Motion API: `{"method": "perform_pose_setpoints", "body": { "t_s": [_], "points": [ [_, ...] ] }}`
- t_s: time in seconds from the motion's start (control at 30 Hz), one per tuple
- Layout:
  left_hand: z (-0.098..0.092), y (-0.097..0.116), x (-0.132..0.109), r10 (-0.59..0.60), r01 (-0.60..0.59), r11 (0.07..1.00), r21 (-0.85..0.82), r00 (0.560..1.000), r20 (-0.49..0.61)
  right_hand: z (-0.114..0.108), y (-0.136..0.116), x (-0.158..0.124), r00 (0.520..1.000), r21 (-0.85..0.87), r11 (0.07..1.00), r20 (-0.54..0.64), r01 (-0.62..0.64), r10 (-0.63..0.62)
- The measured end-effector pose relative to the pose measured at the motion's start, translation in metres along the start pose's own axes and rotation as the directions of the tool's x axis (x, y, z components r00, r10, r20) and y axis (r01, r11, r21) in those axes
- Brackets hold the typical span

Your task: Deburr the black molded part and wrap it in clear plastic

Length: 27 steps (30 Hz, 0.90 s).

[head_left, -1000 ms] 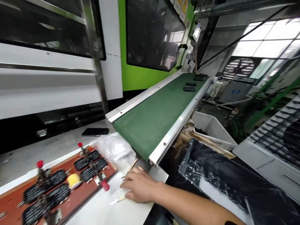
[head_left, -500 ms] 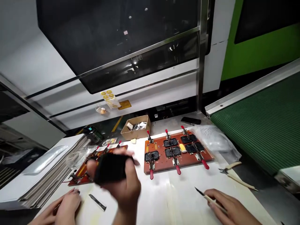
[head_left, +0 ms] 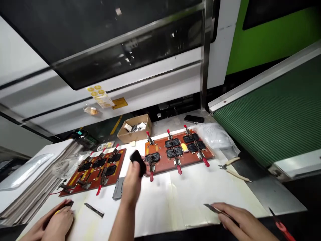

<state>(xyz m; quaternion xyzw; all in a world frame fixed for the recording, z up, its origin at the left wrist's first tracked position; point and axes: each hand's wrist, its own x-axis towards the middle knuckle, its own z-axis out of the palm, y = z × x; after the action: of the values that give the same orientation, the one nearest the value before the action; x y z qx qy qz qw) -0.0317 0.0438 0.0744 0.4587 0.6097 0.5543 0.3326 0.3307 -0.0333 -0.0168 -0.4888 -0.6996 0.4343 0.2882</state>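
Observation:
My left hand (head_left: 132,182) is raised over the middle of the table, its fingers closed around a small flat black plastic part (head_left: 137,162). The part is tilted on edge. At the lower right, my right hand (head_left: 235,219) grips a slim knife (head_left: 212,208), its blade pointing left just above the white table surface. Beyond my left hand lies a red-brown fixture board (head_left: 160,169) with black parts under red-handled toggle clamps. A yellow-and-white piece (head_left: 184,148) sits between those parts. A grey flat plate (head_left: 117,189) lies left of my left forearm.
A co-worker's hands (head_left: 57,221) rest at the lower left, near a dark strip (head_left: 94,210). A second fixture board (head_left: 96,182) lies at left. A cardboard box (head_left: 134,135), a phone (head_left: 194,118) and a plastic bag (head_left: 215,135) stand behind; nippers (head_left: 234,169) and a green conveyor (head_left: 271,110) are at right.
My left hand has turned the black part edge-on and moved it slightly right, uncovering the left board and grey plate. The view has shifted; red-handled pliers now show at lower right.

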Motion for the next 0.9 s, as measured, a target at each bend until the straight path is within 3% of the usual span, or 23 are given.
{"method": "perform_pose_setpoints", "body": {
  "t_s": [0.07,0.13,0.2,0.27,0.43,0.9],
  "points": [
    [0.02,-0.022,-0.062,-0.085,0.1,0.992,-0.073,0.978,0.192,-0.008,-0.016,0.002,0.996,-0.023,0.999,0.088,0.028,-0.026],
    [0.036,-0.037,-0.114,-0.164,0.204,0.974,-0.094,0.932,0.322,-0.013,-0.034,0.008,0.975,-0.03,0.991,0.185,0.134,-0.126],
    [0.044,-0.045,-0.147,-0.232,0.274,0.961,-0.049,0.886,0.402,-0.013,-0.049,0.016,0.931,-0.011,0.962,0.254,0.274,-0.262],
    [0.045,-0.051,-0.163,-0.275,0.303,0.953,0.006,0.857,0.436,-0.008,-0.058,0.023,0.888,-0.003,0.929,0.296,0.37,-0.353],
    [0.034,-0.051,-0.164,-0.298,0.315,0.948,0.039,0.839,0.455,0.007,-0.065,0.023,0.846,-0.082,0.886,0.349,0.456,-0.403],
    [0.042,-0.043,-0.159,-0.28,0.32,0.947,0.012,0.81,0.516,0.004,-0.064,0.021,0.848,-0.133,0.878,0.36,0.459,-0.389]
  ]
}}
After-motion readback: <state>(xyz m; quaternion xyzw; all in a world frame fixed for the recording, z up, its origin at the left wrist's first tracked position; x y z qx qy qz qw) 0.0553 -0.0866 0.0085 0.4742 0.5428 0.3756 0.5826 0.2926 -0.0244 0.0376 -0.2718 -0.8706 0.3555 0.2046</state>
